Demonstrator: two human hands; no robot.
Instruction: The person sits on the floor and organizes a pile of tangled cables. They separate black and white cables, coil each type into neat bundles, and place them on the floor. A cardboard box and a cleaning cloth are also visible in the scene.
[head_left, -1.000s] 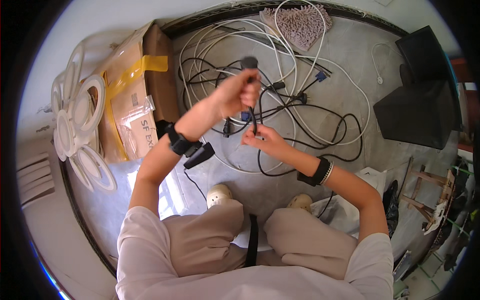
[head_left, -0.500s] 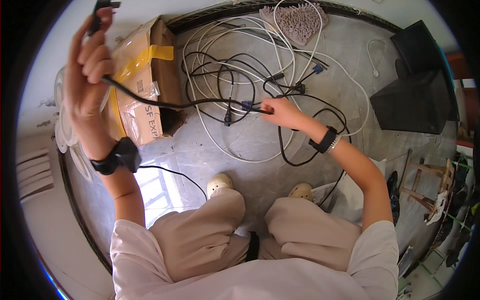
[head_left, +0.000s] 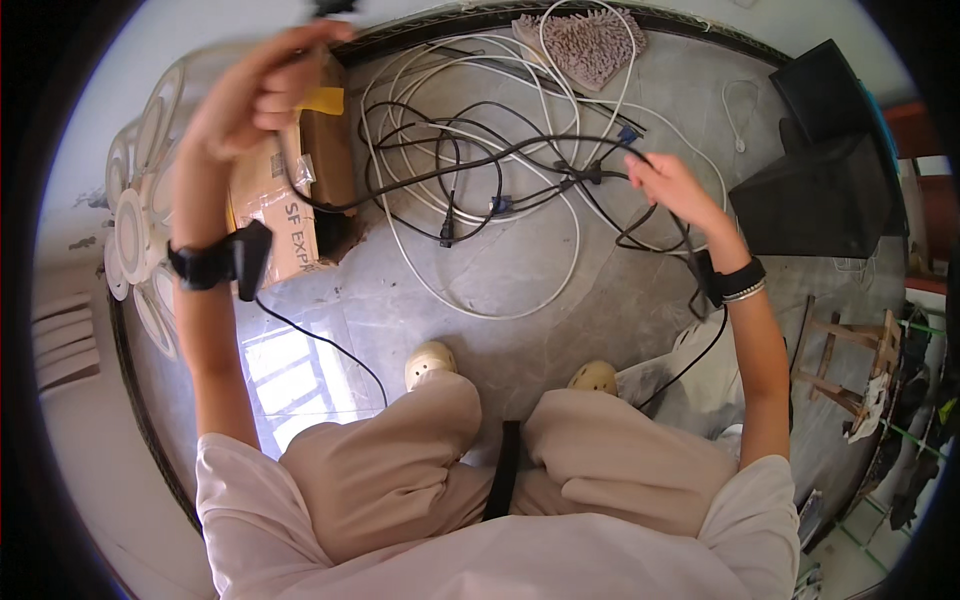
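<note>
Left hand (head_left: 272, 95) and right hand (head_left: 672, 188) clamp one raised black cable (head_left: 410, 183) — white cables (head_left: 578, 245) lie untouched, looped on the floor (head_left: 500, 352).

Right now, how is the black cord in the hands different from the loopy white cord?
The black cord is dark, but the white cord is pale. The black cord stretches between the left hand and right hand, while the white cord lies mostly on the floor in wide loops. Both are long, thin and curvy.
</note>
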